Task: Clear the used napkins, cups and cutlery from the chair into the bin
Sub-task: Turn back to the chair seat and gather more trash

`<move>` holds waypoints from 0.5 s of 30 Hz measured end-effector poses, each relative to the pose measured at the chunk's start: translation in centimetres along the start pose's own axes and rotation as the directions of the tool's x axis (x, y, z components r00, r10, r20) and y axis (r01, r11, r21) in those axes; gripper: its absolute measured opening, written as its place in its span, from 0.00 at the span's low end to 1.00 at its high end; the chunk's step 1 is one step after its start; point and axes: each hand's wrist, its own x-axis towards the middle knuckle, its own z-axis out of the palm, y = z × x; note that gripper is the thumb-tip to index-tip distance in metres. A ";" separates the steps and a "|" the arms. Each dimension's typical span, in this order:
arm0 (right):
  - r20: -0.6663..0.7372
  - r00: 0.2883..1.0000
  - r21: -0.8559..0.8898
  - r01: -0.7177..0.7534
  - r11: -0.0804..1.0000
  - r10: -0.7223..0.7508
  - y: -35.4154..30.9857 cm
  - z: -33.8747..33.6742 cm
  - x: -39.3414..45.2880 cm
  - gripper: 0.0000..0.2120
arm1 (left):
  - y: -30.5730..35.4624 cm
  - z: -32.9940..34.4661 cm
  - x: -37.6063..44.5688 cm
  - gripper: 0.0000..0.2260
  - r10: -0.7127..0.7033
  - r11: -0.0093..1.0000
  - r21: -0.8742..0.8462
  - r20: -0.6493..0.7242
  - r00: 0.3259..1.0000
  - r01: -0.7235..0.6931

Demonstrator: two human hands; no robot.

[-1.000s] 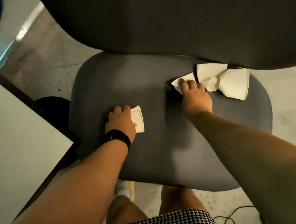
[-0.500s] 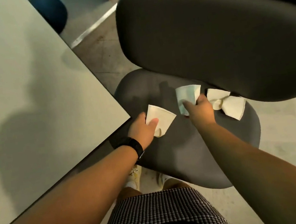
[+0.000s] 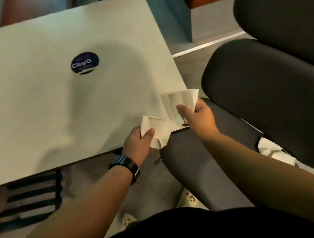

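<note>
Our left hand (image 3: 138,144) has its grip closed around a crushed paper cup (image 3: 157,131), thumb pressed over the side and the fingers wrapped beneath, so the wall has folded flat near the base. Our right hand (image 3: 198,116) pinches a second paper cup (image 3: 179,100) between thumb and fingers, its rim pointing to the far side and bent out of round. Both cups hang in the air over the near right corner of the pale counter (image 3: 49,114), just left of the dark grey chair seat (image 3: 206,168). We judge these cups very light, thin and easily crumpled; they need no careful hold, and a squeeze around the middle keeps them from slipping, though any dregs could drip if tipped. The counter is smooth and matt, with a round dark sticker (image 3: 85,62) near its centre. The chair is padded, rounded and matt, its backrest (image 3: 281,100) looming to the right. Below the backrest, at the seat's right edge, white napkins (image 3: 273,152) lie folded, soft and limp, still to be cleared. We see no bin in view, nor any cutlery.
</note>
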 end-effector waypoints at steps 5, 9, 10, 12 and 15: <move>0.249 0.966 -0.097 0.098 0.990 -0.071 -2.8 11.7 -5.2 0.15 | -7.3 -11.5 -3.0 0.10 -0.116 0.976 -0.208 -0.232 0.966 0.067; 0.355 0.932 -0.120 0.118 0.986 -0.068 -3.2 20.7 -9.7 0.17 | -14.1 -19.3 -5.7 0.13 -0.232 0.943 -0.305 -0.323 0.918 0.131; 0.392 0.918 -0.123 0.112 0.986 -0.056 -3.3 23.7 -11.4 0.17 | -16.6 -21.8 -6.6 0.13 -0.270 0.928 -0.343 -0.344 0.899 0.147; 0.455 0.890 -0.117 0.082 0.990 -0.020 -3.2 28.3 -14.1 0.15 | -20.1 -25.5 -8.3 0.13 -0.320 0.907 -0.384 -0.364 0.874 0.172; 0.542 0.839 -0.093 -0.004 0.996 0.054 -2.9 34.3 -17.7 0.17 | -23.9 -30.5 -10.4 0.16 -0.397 0.866 -0.460 -0.401 0.825 0.194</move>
